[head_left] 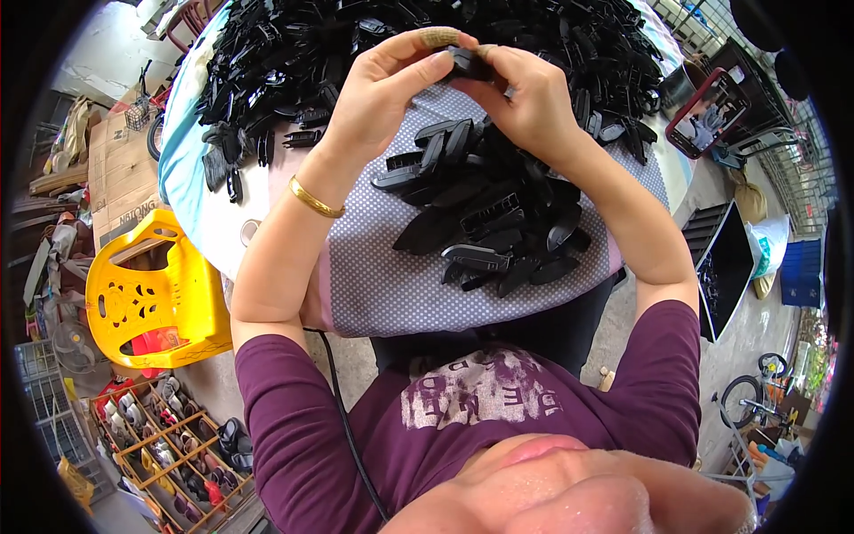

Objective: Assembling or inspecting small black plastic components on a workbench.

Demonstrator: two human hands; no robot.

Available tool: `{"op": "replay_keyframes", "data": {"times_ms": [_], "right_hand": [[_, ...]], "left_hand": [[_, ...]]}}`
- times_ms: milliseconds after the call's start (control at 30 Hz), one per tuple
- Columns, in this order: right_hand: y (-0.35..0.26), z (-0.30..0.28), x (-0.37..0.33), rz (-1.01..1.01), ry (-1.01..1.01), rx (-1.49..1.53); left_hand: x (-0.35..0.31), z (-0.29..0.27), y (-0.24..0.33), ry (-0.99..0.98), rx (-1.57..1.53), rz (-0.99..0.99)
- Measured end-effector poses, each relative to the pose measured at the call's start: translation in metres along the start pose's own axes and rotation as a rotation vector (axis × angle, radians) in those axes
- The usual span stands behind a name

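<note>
- Chair of yellow plastic [151, 294] is standing just beside the cloth-covered table [197, 200]; anything sliding off that side could be landing on it.
- Loose black plastic pieces [233, 182] are lying at the left fringe of the big heap [267, 76], near the table's edge; a wide sweep of the left forearm might be knocking them down.
- The gold bangle [316, 198] is circling the left wrist, and could be snagging a piece if the wrist were dropping low.
- The left hand [382, 93] is pinching a small black plastic part [467, 64] between thumb and index finger; a tan wrapping [439, 36] is covering that index fingertip, perhaps dulling its feel and inviting a slip.
- That part is sitting between both hands, held up in front of the big heap; if dropped, it could be vanishing among its lookalikes.
- The smaller pile [485, 218] is resting loosely between the forearms on the dotted cloth [374, 285]; a tug on the cloth might be sending its near pieces lapward.
- The right hand [531, 98] is curling its fingers at the part's right end, its exact grip partly hidden; uneven pressure could be twisting the part free.
</note>
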State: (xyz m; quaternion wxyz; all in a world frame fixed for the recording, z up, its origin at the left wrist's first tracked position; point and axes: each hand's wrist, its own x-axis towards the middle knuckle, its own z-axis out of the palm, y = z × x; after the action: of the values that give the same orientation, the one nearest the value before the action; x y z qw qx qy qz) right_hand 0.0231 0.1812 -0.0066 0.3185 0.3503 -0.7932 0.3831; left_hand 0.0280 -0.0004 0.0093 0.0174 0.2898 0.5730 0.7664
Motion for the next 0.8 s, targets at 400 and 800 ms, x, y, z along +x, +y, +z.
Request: {"op": "replay_keyframes", "data": {"times_ms": [400, 800], "right_hand": [[0.000, -0.001, 0.005, -0.159, -0.057, 0.078], [0.010, -0.019, 0.018, 0.232, -0.358, 0.482]], "left_hand": [[-0.005, 0.001, 0.002, 0.049, 0.039, -0.305], [-0.009, -0.002, 0.002, 0.064, 0.173, -0.228]]}}
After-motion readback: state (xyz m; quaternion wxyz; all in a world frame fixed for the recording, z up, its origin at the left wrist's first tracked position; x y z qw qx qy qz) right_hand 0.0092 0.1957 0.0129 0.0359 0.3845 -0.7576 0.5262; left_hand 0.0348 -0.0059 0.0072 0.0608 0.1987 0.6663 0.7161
